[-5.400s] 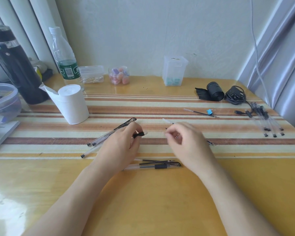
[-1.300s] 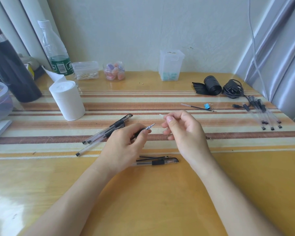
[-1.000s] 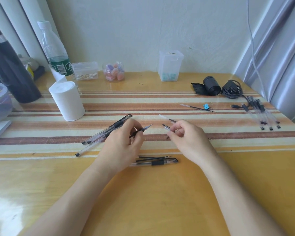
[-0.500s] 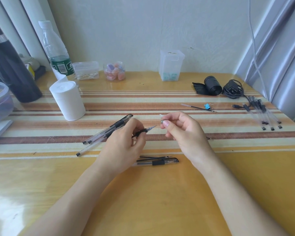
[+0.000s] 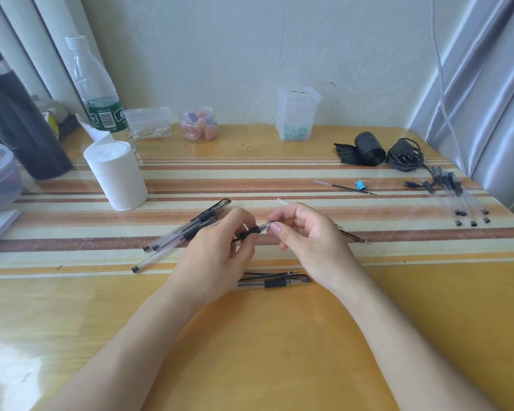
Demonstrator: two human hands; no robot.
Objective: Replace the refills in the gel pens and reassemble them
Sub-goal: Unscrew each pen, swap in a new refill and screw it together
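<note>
My left hand (image 5: 217, 250) grips a gel pen barrel (image 5: 251, 232) by its black grip, tip end pointing right. My right hand (image 5: 306, 232) pinches the clear tip cone (image 5: 266, 225) against that end of the barrel. Three clear gel pens (image 5: 187, 229) lie together to the left of my hands. One pen with a black cap (image 5: 279, 283) lies just below my hands, a loose refill (image 5: 267, 274) beside it. Another refill (image 5: 353, 236) pokes out from behind my right hand. Part of the barrel is hidden in my left palm.
Several clear pens (image 5: 460, 197) lie at the right edge. A refill and a blue clip (image 5: 359, 185) lie mid right. A white paper roll (image 5: 116, 173), a water bottle (image 5: 97, 93), a black flask (image 5: 15, 120), small clear boxes (image 5: 297, 114) and black cables (image 5: 404, 155) stand along the back.
My right hand has brought the clear tip cone onto the pen's exposed metal point. The two hands have closed together; the refill tip no longer shows.
</note>
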